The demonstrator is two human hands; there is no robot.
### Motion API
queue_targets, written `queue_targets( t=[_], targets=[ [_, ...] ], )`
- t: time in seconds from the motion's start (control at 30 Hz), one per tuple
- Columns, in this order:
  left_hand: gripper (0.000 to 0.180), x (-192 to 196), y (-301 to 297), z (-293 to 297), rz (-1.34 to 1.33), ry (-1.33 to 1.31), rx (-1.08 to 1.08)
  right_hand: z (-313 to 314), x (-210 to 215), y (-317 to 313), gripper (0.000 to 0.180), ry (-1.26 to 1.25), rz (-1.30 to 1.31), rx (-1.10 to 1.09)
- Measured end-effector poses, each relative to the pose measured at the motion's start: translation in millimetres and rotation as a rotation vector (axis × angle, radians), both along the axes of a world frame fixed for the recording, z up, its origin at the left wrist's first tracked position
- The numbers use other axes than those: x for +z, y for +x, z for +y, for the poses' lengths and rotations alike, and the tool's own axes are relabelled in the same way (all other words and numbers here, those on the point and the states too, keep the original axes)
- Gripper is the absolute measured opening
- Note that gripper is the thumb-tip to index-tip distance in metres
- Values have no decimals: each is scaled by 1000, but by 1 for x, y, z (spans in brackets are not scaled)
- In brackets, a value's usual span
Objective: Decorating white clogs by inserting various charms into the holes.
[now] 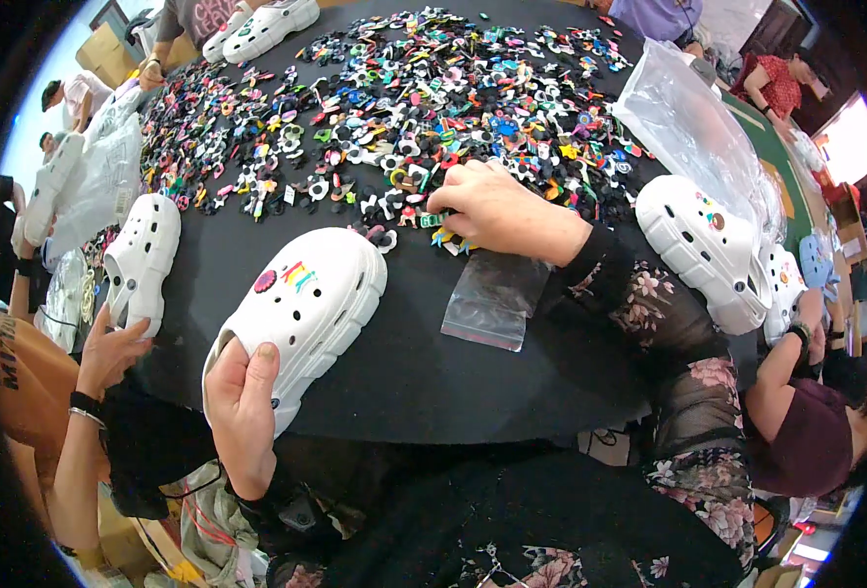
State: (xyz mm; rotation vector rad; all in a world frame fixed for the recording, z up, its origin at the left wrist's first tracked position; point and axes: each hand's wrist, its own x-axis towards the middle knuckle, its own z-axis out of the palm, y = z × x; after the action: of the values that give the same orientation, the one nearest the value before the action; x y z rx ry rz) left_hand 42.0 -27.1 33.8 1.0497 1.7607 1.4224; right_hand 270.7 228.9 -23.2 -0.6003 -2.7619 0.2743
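A white clog (306, 294) with holes in its upper is in my left hand (240, 407), thumb on the outside and fingers inside the heel opening. Its toe points away from me. A dark red round charm (265, 281) and several small colourful charms (299, 275) sit in its holes. Over the near edge of a wide heap of shoe charms (492, 118), my right hand (497, 211) is closed, its bent fingertips at a green shoe charm (433, 220). Below that wrist lies a small transparent zip bag (492, 304), flat on the black table (394, 382).
At right stands another white clog (703, 250) with charms, beside a large transparent plastic bag (683, 118). A co-worker's hand (110, 348) at left holds a white clog (144, 260). More white clogs (267, 29) are at the far left edge. Other people sit around the table.
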Motion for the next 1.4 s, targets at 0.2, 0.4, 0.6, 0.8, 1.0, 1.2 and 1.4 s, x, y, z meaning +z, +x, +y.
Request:
queue_targets(
  t=[0.2,0.4,0.6,0.8,1.0,1.2,1.4],
  targets=[
    [31,-3,-1,2,26,23,-10,6,13,14,25,-94,-1,3],
    [31,-4,-4,1,59,10,-23,7,21,15,25,-99,-40,-37],
    [29,1,4,4,-18,50,24,-1,16,3,17,-43,-7,-9],
    [20,2,-1,3,56,-15,-21,-6,13,-1,10,35,17,-14],
    [20,1,2,5,72,86,-36,-32,31,-19,8,4,311,18],
    [21,9,3,5,105,71,-59,-64,51,-46,8,119,412,97],
    [18,12,3,4,226,64,-61,-33,36,-32,9,413,280,-40]
  ],
)
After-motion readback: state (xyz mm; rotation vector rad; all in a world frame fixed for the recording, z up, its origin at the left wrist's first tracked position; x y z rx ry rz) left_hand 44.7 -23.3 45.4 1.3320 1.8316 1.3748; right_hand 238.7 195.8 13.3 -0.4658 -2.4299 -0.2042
